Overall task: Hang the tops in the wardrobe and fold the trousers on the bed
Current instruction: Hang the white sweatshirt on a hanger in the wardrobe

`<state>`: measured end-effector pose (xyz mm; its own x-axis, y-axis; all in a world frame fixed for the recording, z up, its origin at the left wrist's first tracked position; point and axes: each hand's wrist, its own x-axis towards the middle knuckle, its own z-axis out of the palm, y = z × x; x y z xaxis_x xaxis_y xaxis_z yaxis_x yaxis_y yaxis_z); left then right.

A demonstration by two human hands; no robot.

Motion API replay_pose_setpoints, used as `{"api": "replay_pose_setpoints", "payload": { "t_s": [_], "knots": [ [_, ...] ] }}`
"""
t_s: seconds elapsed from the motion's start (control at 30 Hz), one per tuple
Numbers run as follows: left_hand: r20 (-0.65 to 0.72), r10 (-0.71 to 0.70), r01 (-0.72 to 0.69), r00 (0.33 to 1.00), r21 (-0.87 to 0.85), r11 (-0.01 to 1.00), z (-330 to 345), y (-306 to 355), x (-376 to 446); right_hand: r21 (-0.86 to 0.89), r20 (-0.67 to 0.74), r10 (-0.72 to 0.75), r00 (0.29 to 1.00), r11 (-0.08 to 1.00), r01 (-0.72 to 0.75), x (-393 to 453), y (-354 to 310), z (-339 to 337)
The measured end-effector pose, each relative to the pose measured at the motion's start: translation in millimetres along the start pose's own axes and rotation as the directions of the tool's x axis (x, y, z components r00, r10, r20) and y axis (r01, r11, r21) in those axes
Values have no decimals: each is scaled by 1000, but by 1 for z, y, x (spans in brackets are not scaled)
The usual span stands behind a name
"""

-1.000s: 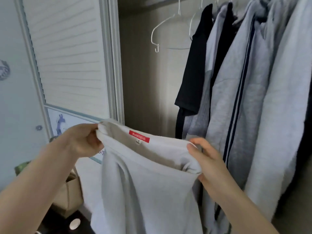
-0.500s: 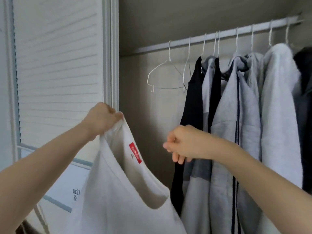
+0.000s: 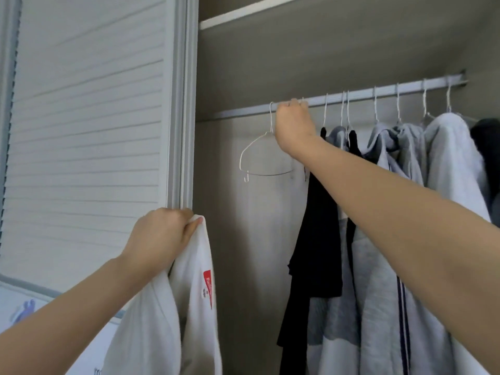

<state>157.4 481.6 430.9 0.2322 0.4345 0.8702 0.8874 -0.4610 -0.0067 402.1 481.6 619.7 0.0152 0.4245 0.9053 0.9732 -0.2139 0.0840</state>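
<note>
Two hands up, one garment in play. Far left: louvred wardrobe door (image 3: 89,125), slats closed, frame edge just behind the left hand. Left hand (image 3: 159,239) grips a white top (image 3: 189,307) by its upper edge, fingers curled round bunched fabric; the top hangs straight down from the grip, red label (image 3: 207,286) showing on the inside near the neck. Top sits outside the wardrobe opening, just beside the door frame, not on any hanger.

Centre: one bare wire hanger (image 3: 263,155) hooked on the rail (image 3: 378,94), empty. Right hand (image 3: 293,123) is raised to the rail just right of that hanger's hook, fingers curled at the rail; cannot tell whether it holds the rail or a second hanger hook, since the hand hides the contact.

Right: black top (image 3: 316,239), then several grey tops (image 3: 378,307) on wire hangers, packed close and touching. A darker garment (image 3: 487,142) shows at the far right edge.
</note>
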Motion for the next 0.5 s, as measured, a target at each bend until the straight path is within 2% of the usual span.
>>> {"api": "replay_pose_setpoints", "payload": {
  "t_s": [0.07, 0.13, 0.2, 0.3, 0.37, 0.43, 0.5],
  "knots": [
    [-52, 69, -66, 996, 59, 996, 3, -2, 4, -17, 78, 103, 992, 995, -102, 14, 3, 8],
    [-62, 78, -75, 995, 56, 996, 4, -1, 7, -19, 207, 201, 958, 979, -202, 19, 6, 16],
    [-33, 55, -53, 998, 44, 998, 3, 1, 6, 41, 267, 273, 924, 955, -294, 15, 11, 20],
    [-27, 31, -30, 999, 40, 999, 3, 4, 7, 145, 332, 303, 893, 919, -366, 9, 21, 23],
    [-23, 11, -11, 1000, 27, 1000, 4, 3, 7, 291, 440, 328, 836, 829, -478, 6, 30, 30],
    [-13, -13, 13, 1000, 9, 1000, 4, 2, 8, 432, 458, 333, 824, 727, -534, 9, 36, 43],
    [18, -38, 39, 999, -25, 999, 4, 1, 10, 483, 400, 338, 852, 712, -509, 11, 39, 49]
  ]
}}
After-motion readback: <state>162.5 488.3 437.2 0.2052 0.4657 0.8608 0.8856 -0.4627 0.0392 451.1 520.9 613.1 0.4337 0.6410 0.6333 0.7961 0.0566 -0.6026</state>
